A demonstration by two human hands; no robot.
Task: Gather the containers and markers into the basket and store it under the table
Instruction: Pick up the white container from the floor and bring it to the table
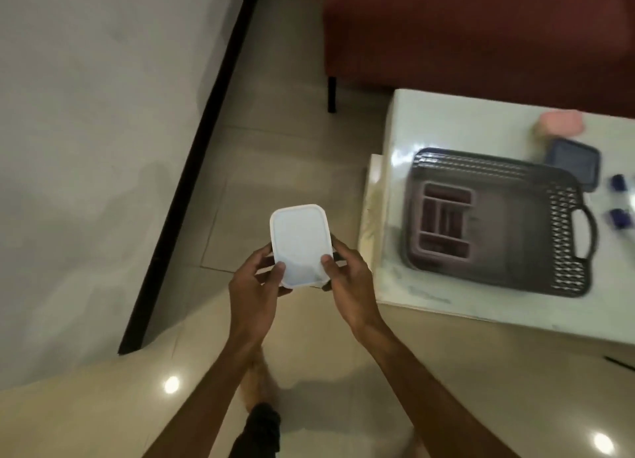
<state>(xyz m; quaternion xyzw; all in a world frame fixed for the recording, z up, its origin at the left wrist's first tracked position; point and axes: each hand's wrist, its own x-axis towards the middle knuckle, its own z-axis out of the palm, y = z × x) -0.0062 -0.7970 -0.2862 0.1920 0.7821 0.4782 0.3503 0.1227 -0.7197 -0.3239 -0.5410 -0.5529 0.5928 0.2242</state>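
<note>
Both hands hold white-lidded container (298,245) over tiled floor (309,131), left of table: left hand (256,284) grips lower left edge, right hand (347,279) lower right, thumbs on lid. No label readable. Right, white table (446,121); dark basket (498,222) on it, pink divider tray (446,218) inside. Beyond basket: blue lid (574,163), pink item (560,123), blurred. Blue markers (620,198) at right edge. Red sofa (481,38) behind table.

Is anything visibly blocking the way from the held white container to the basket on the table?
Nothing visible does. Both the left hand and right hand hold the white container over open floor, left of the table; the basket is open-topped.
</note>
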